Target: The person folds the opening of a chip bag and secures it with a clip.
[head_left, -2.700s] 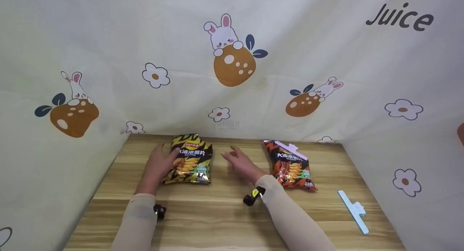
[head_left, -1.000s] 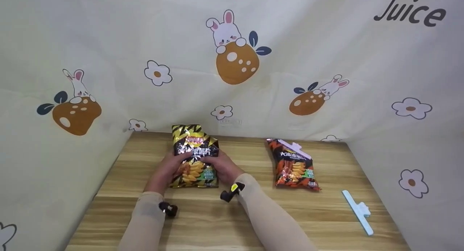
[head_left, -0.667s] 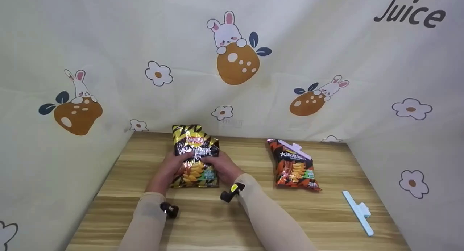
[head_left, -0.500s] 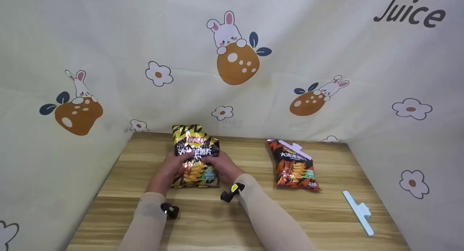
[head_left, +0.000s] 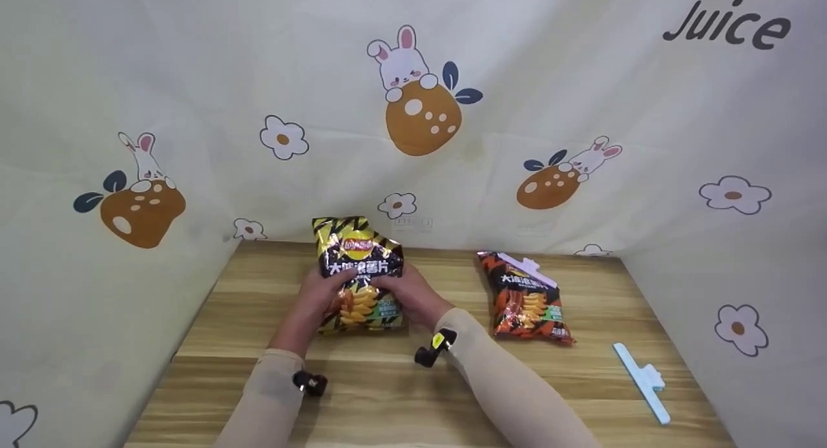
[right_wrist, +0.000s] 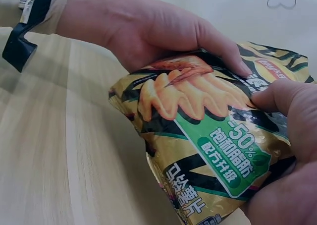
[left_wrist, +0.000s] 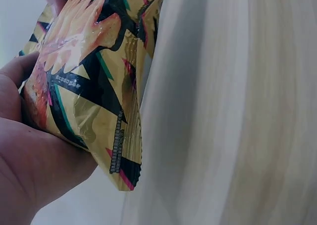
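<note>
Wooden table [head_left: 452, 396], both hands, left hand [head_left: 321, 297], right hand [head_left: 413, 297], gripping yellow chip bag [head_left: 362, 273] upright

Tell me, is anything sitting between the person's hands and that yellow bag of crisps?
Nothing visible does. The left hand and the right hand both already grip the yellow crisp bag from either side, thumbs on its front. The orange crisp bag lies apart, to the right.

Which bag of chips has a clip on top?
The orange-red chip bag, lying alone on the right of the table, has a pale clip across its top. The yellow-black chip bag, held in both hands, has none.
</note>
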Demonstrator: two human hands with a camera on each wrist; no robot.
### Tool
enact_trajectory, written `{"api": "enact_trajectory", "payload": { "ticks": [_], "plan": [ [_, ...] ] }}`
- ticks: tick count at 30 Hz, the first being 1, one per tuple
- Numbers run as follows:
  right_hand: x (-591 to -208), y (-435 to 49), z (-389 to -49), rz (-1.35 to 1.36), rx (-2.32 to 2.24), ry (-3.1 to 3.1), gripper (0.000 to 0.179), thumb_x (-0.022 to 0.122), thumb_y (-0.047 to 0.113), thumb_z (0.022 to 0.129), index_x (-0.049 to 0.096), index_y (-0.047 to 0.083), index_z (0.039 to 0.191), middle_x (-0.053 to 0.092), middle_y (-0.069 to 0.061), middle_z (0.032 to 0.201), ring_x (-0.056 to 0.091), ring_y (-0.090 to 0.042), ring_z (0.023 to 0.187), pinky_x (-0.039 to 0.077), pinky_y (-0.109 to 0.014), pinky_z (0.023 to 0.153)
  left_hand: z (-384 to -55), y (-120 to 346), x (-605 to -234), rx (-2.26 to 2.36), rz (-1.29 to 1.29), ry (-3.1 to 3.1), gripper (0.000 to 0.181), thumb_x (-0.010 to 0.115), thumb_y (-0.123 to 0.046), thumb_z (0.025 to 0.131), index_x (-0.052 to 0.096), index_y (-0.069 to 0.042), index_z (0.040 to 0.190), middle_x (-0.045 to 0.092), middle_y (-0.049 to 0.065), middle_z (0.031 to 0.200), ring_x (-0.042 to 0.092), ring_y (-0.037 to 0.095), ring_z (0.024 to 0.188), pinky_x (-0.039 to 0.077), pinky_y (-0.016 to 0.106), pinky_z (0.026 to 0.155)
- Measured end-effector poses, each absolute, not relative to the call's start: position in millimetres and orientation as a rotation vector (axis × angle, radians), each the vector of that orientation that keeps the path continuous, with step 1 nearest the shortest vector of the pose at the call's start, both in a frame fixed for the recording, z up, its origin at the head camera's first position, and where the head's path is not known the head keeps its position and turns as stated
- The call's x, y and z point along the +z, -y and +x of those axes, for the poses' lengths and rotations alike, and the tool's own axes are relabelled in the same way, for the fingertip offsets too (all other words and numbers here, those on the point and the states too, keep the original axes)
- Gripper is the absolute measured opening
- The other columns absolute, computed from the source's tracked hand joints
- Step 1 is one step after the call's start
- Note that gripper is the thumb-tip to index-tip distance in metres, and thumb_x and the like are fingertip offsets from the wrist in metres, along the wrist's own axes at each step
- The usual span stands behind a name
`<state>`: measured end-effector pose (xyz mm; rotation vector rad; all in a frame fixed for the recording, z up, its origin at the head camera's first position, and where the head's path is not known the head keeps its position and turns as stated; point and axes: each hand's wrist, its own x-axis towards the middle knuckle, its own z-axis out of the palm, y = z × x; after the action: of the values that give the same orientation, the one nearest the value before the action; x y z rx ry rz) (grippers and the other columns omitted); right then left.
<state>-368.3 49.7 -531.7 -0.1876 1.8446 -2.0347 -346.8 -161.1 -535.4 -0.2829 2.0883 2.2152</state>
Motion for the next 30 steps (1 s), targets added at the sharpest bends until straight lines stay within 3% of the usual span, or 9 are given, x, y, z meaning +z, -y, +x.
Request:
{"api": "enact_trajectory", "payload": {
  "ticks": [4, 7, 15, 21, 30],
  "plan": [
    [-520.7, -59.7, -364.4, -0.221, -2.044, -1.853, 0.057, 0.084, 0.019, 0.086, 0.06, 0.009, 0.136, 0.073, -0.016, 0.12, 0.074, -0.03, 0.103, 0.063, -0.044, 0.091, -341.1, 152.1, -523.6, 2.192, -0.235, -2.152, 0.078, 0.086, -0.047, 0.086, 0.051, -0.011, 0.146, 0.062, 0.013, 0.138, 0.066, 0.03, 0.117, 0.056, 0.04, 0.1],
    [-512.6, -68.7, -360.4, -0.26, -2.062, -1.852, 0.057, 0.083, 0.018, 0.087, 0.059, 0.007, 0.138, 0.072, -0.017, 0.122, 0.074, -0.03, 0.103, 0.063, -0.044, 0.091, -336.6, 144.0, -515.2, 2.202, -0.176, -2.186, 0.079, 0.086, -0.047, 0.086, 0.052, -0.009, 0.146, 0.062, 0.015, 0.139, 0.064, 0.033, 0.122, 0.053, 0.043, 0.106],
    [-493.1, -99.3, -344.3, -0.329, -2.093, -1.895, 0.065, 0.081, 0.016, 0.088, 0.054, 0.006, 0.146, 0.069, -0.017, 0.129, 0.072, -0.03, 0.109, 0.061, -0.043, 0.096, -321.1, 114.3, -495.1, 2.259, -0.08, -2.227, 0.06, 0.085, -0.037, 0.089, 0.062, -0.004, 0.133, 0.071, 0.017, 0.122, 0.072, 0.027, 0.1, 0.061, 0.036, 0.088],
    [-487.4, -124.7, -333.9, -0.351, -2.116, -1.923, 0.062, 0.081, 0.016, 0.09, 0.055, 0.004, 0.144, 0.071, -0.016, 0.126, 0.073, -0.028, 0.106, 0.061, -0.042, 0.094, -309.9, 90.6, -485.2, 2.305, 0.026, -2.166, 0.064, 0.086, -0.034, 0.089, 0.058, -0.005, 0.139, 0.07, 0.016, 0.125, 0.073, 0.029, 0.107, 0.062, 0.039, 0.093],
    [-476.8, -148.6, -319.3, -0.414, -2.093, -1.954, 0.06, 0.082, 0.024, 0.093, 0.057, 0.006, 0.144, 0.069, -0.015, 0.133, 0.071, -0.031, 0.115, 0.06, -0.044, 0.099, -300.6, 72.1, -478.8, 2.366, 0.175, -2.096, 0.066, 0.086, -0.03, 0.089, 0.055, -0.007, 0.142, 0.07, 0.016, 0.126, 0.073, 0.03, 0.106, 0.063, 0.039, 0.089]
  ]
}}
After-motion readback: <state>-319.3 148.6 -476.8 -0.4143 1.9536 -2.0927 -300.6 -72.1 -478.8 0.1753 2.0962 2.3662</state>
